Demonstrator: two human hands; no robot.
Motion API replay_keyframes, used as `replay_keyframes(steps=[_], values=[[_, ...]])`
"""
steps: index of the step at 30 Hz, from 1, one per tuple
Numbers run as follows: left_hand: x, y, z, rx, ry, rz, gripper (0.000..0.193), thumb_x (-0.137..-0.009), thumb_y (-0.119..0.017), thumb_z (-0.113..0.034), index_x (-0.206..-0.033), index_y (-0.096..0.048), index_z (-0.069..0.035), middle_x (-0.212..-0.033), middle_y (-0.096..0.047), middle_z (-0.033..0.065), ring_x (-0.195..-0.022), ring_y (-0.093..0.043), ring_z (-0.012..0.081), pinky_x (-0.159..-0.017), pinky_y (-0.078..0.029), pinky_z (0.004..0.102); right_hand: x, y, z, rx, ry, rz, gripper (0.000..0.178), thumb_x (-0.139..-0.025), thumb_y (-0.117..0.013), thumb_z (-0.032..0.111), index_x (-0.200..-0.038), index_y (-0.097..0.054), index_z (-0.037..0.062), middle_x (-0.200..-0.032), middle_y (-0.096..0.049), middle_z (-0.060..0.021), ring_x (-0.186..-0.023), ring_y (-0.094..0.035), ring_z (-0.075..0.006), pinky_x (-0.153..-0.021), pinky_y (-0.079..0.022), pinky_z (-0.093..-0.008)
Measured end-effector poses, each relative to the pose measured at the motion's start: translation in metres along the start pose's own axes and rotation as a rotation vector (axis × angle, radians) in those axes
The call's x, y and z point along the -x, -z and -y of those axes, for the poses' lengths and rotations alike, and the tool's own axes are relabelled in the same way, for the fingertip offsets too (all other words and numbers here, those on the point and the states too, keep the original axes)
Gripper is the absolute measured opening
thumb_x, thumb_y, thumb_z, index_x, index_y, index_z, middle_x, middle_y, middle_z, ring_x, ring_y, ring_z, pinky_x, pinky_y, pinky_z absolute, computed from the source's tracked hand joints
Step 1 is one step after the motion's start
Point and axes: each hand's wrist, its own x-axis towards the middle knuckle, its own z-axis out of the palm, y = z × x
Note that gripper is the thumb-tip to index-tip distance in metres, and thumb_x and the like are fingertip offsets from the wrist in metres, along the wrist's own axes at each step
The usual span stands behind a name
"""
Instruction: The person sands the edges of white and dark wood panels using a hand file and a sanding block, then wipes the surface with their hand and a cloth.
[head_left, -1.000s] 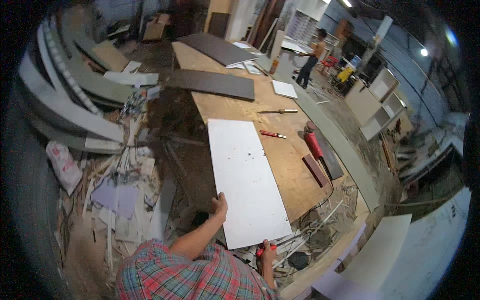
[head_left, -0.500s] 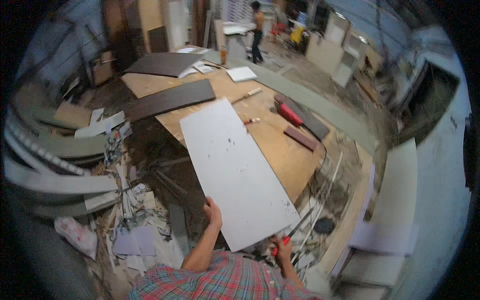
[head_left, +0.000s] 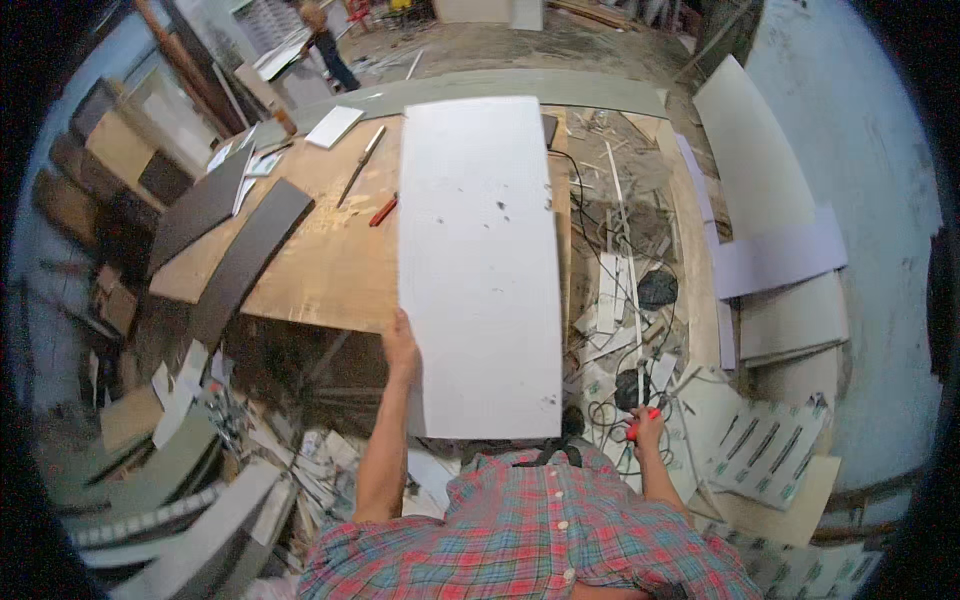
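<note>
A long white panel with dark specks and small chips stretches away from me over the wooden work table. At its left edge, near the lower end, my left hand is closed around the rim. To the right of the panel, apart from it, my right hand is wrapped around a red-handled tool. A slim dark blade seems to run up from that handle, but its kind is not clear. A small red tool lies on the table by the panel's left edge.
Dark boards lie at the table's left, with a light-handled long tool and a small white board farther back. Offcuts and cables litter the floor right; scraps heap left. A person stands at the far left.
The panel has swung from a slant to nearly straight ahead, with my left hand still on its left edge. My right hand has moved right, away from the panel's corner, with the red-handled tool.
</note>
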Motion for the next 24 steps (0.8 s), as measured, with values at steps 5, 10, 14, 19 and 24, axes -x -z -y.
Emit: replay_keyframes(steps=[5,10,14,19,24], values=[[-0.004,-0.052,0.011,0.001,-0.154,0.196,0.065,-0.104,-0.043,-0.05,-0.097,-0.068,0.009,-0.09,-0.071,0.0167,-0.087,-0.064,0.0215,-0.078,-0.05,0.0395,0.041,0.031,-0.046,-0.108,0.068,-0.26,0.016,-0.096,-0.061,0.019,-0.102,-0.052,0.0076,-0.086,-0.064,-0.0095,-0.061,-0.064,-0.0209,-0.048,-0.049,-0.0324],[-0.032,-0.07,0.039,-0.027,-0.151,0.437,0.063,-0.103,-0.045,-0.051,-0.091,-0.068,0.007,-0.078,-0.068,0.0142,-0.078,-0.061,0.0205,-0.072,-0.049,0.0395,0.122,0.063,-0.089,0.089,-0.007,-0.465,0.019,-0.096,-0.063,0.026,-0.099,-0.054,0.0095,-0.08,-0.061,-0.0066,-0.054,-0.057,-0.0176,-0.047,-0.047,-0.0318],[-0.047,-0.085,0.043,-0.142,-0.154,0.499,0.062,-0.103,-0.045,-0.05,-0.088,-0.067,0.006,-0.075,-0.066,0.0138,-0.073,-0.057,0.0201,-0.069,-0.048,0.0396,0.174,0.069,-0.12,-0.341,-0.278,-0.627,0.028,-0.098,-0.059,0.039,-0.098,-0.055,0.0118,-0.068,-0.051,-0.0015,-0.051,-0.05,-0.0149,-0.042,-0.041,-0.0306],[-0.075,-0.078,0.072,-0.246,-0.223,0.554,0.062,-0.104,-0.043,-0.051,-0.092,-0.066,0.006,-0.086,-0.069,0.0183,-0.083,-0.062,0.0253,-0.075,-0.049,0.0425,0.211,0.05,-0.158,-0.434,-0.286,-0.632,0.036,-0.098,-0.056,0.048,-0.103,-0.055,0.0119,-0.067,-0.047,-0.0008,-0.05,-0.046,-0.0153,-0.042,-0.037,-0.032],[-0.099,-0.069,0.064,-0.378,-0.362,0.616,0.064,-0.104,-0.04,-0.051,-0.113,-0.063,0.008,-0.111,-0.068,0.0222,-0.106,-0.063,0.0341,-0.09,-0.048,0.0454,0.213,0.018,-0.15,-0.463,-0.357,-0.655,0.037,-0.099,-0.05,0.047,-0.107,-0.055,0.0112,-0.066,-0.046,-0.0004,-0.049,-0.045,-0.0163,-0.042,-0.036,-0.0341]])
